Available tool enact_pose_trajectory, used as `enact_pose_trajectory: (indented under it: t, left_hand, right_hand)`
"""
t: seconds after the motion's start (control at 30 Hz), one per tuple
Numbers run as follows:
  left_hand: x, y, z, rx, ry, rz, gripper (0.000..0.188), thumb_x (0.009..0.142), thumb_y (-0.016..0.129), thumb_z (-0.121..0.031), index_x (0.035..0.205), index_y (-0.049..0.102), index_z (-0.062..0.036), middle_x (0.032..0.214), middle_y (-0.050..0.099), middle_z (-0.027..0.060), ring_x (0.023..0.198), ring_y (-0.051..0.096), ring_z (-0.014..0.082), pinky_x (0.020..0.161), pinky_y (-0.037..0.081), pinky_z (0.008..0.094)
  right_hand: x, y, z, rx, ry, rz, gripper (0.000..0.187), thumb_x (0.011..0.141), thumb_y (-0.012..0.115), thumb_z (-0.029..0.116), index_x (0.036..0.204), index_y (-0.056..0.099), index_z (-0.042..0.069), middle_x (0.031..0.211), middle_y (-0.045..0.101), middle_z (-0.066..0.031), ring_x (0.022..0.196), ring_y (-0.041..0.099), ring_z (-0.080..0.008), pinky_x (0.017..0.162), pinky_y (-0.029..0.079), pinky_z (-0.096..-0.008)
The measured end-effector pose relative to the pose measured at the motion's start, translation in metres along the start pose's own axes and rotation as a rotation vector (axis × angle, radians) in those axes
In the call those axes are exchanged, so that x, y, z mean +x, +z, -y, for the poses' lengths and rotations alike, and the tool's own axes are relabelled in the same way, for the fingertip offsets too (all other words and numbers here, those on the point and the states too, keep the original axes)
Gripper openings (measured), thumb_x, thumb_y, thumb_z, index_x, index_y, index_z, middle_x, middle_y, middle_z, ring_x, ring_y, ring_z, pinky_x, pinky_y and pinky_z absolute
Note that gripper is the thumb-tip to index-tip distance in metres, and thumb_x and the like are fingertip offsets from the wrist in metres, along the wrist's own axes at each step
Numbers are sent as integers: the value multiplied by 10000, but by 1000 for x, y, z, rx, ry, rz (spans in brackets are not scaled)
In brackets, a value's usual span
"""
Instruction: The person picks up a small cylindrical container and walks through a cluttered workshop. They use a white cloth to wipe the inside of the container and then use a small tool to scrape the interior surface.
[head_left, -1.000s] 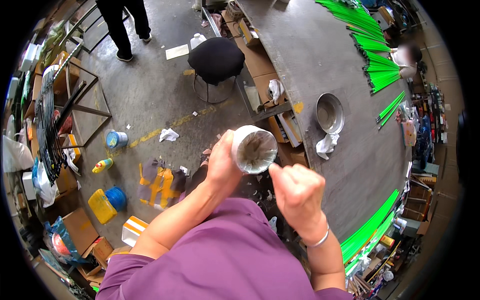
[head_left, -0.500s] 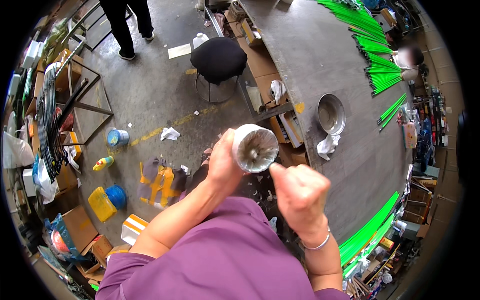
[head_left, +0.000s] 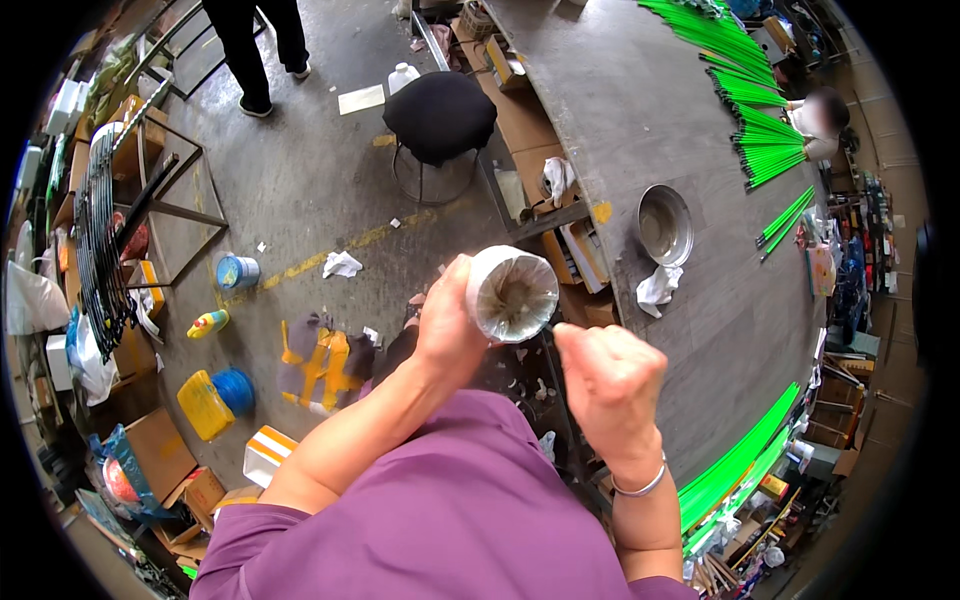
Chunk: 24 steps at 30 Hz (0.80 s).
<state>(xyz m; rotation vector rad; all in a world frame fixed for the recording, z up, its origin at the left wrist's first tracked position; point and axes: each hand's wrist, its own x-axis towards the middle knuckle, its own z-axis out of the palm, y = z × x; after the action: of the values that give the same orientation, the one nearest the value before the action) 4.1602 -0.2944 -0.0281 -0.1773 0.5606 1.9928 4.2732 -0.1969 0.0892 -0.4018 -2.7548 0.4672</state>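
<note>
In front of my chest, my left hand is wrapped round a white cup-like container. Its mouth faces up toward me, and the inside looks lined with crinkled, shiny film with a brownish bottom. Just right of the rim is my right hand, fingers curled closed and thumb toward the container. A small dark tip shows by that thumb; what the fingers pinch is mostly hidden, so I cannot name it. A bangle circles the right wrist.
On the grey table to the right are a metal bowl, crumpled white paper and bundles of green rods, with another person beyond. A black stool, blue can and yellow jug stand on the floor.
My right hand has shifted slightly right and away from the container's rim. A pale spot seen inside the container earlier no longer shows. The left hand keeps its hold.
</note>
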Motion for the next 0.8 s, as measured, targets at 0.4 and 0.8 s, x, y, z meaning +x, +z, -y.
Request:
enact_pose_trajectory:
  t: [0.4, 0.8]
  left_hand:
    - [2, -4, 3, -18, 5, -62, 408, 1016, 365, -324, 1119, 577, 8, 1087, 648, 126, 1017, 612, 231, 942, 467, 379]
    - [2, 4, 5, -5, -8, -98, 383, 1015, 323, -331, 1095, 541, -26, 1043, 623, 117, 930, 632, 230, 824, 523, 382]
  right_hand:
    - [-3, 7, -3, -65, -43, 31, 72, 703, 590, 16, 746, 564, 68, 553, 458, -41, 512, 507, -192, 454, 404, -322]
    - [-3, 12, -3, -29, -74, 56, 98, 710, 624, -15, 741, 577, 65, 563, 488, -50, 509, 514, -203, 449, 400, -327]
